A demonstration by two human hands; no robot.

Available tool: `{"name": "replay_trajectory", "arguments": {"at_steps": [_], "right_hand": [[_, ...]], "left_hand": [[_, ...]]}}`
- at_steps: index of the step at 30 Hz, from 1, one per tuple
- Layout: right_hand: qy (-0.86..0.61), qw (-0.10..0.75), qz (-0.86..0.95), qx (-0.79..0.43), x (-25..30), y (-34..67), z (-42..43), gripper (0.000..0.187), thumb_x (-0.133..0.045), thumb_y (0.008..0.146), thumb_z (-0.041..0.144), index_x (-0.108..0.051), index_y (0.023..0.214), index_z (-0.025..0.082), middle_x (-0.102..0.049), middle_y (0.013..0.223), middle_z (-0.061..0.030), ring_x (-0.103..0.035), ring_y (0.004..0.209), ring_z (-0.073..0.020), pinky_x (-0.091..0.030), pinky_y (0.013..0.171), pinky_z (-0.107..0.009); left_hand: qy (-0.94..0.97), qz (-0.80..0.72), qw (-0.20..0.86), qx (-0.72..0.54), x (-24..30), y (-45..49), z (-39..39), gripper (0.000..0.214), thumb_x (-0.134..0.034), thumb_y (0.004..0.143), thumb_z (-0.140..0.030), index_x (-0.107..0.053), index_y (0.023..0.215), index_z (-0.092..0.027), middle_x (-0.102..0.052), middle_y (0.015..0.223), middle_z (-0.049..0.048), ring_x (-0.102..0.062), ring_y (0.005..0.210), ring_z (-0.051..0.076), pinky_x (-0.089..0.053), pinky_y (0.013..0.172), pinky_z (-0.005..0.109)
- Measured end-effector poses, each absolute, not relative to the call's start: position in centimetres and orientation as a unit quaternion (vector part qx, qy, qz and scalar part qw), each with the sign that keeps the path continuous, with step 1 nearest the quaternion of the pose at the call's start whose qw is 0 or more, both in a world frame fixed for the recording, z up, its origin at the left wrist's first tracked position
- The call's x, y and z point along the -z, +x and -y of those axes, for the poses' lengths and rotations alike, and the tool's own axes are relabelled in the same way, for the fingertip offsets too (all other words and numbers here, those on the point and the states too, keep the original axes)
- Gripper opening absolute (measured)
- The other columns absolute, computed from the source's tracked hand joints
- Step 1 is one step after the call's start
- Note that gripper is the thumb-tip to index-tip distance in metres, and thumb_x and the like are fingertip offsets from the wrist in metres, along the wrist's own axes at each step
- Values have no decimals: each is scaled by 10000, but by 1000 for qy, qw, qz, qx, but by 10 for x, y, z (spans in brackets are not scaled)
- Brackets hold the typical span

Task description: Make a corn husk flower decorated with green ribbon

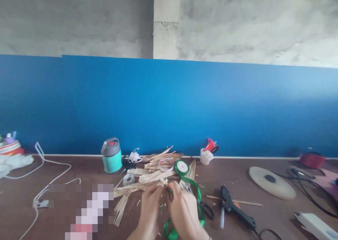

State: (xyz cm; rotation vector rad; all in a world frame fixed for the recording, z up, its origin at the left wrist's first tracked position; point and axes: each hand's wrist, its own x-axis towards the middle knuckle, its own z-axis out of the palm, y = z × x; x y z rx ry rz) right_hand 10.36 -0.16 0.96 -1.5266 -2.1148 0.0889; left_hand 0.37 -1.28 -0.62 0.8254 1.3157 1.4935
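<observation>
Pale dried husk (164,181) sits pinched at the fingertips of my left hand (151,205), above the brown table (87,169); my right hand (182,205) bends in close beside it, its fingers too hidden for me to tell what they grip; green ribbon (195,185) runs from its spool (182,166) past my right hand, scissors (203,204) just beside; more husk strips (150,177) lie heaped ahead; a black glue gun (235,205) rests farther right.

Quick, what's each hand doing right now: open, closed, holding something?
Left hand: curled at a pale dry strip; exact hold hidden.
Right hand: curled beside green ribbon; what it grips can't be told.
</observation>
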Motion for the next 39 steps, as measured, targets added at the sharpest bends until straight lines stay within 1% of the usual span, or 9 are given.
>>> {"name": "replay_trajectory", "arguments": {"at_steps": [9, 14, 16, 20, 25, 29, 32, 35, 39], "right_hand": [[-579, 239, 776, -67, -13, 107, -2, 164, -543, 783, 91, -666, 843, 180, -741, 693, -77, -707, 673, -224, -408, 544, -231], [-570, 290, 763, -98, -16, 111, -7, 134, -565, 763, 117, -671, 813, 183, -744, 750, -84, -697, 719, -232, -435, 603, -247], [-559, 334, 744, -150, -19, 113, -11, 116, -557, 764, 146, -668, 765, 183, -739, 741, -73, -690, 731, -233, -446, 625, -256], [-506, 405, 683, -338, -25, 117, -19, 138, -544, 741, 212, -645, 666, 156, -703, 641, -43, -656, 648, -203, -440, 556, -231], [-477, 425, 622, -453, -29, 121, -21, 118, -563, 653, 199, -645, 670, 116, -634, 540, 4, -534, 488, -120, -348, 456, -190], [-471, 427, 614, -469, -30, 120, -20, 145, -553, 628, 206, -643, 690, 110, -603, 528, 15, -475, 467, -99, -322, 447, -186], [-460, 432, 625, -460, -30, 119, -19, 152, -553, 616, 206, -646, 687, 109, -598, 542, 13, -476, 484, -103, -320, 451, -185], [-455, 424, 622, -475, -30, 117, -17, 183, -545, 629, 215, -644, 740, 108, -548, 504, 40, -410, 433, -79, -277, 421, -177], [-457, 423, 627, -468, -33, 115, -13, 132, -519, 690, 252, -560, 631, 141, -452, 442, 68, -352, 397, -65, -250, 405, -175]], "left_hand": [[276, -525, 514, -620, 5, 3, 12, 170, -629, 620, -321, -594, 538, -176, -533, 549, -9, -493, 541, 144, -369, 515, 228], [282, -501, 552, -604, -6, 3, 13, 219, -639, 648, -361, -604, 564, -162, -479, 486, -35, -458, 500, 133, -348, 493, 228], [294, -494, 557, -600, -11, 2, 12, 208, -646, 654, -342, -610, 559, -160, -472, 466, -44, -453, 491, 128, -348, 496, 225], [332, -441, 569, -609, -15, -3, 10, 156, -711, 630, -298, -666, 600, -152, -590, 557, -21, -516, 570, 131, -390, 589, 228], [350, -406, 592, -602, -15, -6, 7, 205, -760, 607, -343, -699, 592, -149, -605, 554, -8, -514, 590, 132, -399, 646, 234], [367, -438, 550, -609, -14, -5, 6, 243, -761, 597, -385, -721, 615, -147, -613, 586, 4, -521, 612, 148, -407, 650, 242], [396, -467, 487, -622, -9, -5, 4, 280, -739, 614, -422, -722, 624, -143, -624, 716, 31, -556, 706, 184, -420, 645, 243], [415, -466, 454, -636, -4, -6, 3, 283, -721, 641, -427, -723, 660, -145, -591, 802, 39, -560, 768, 195, -434, 660, 240], [409, -476, 430, -650, 0, -7, 4, 260, -699, 680, -407, -714, 668, -147, -552, 870, 34, -558, 777, 181, -436, 650, 227]]}}
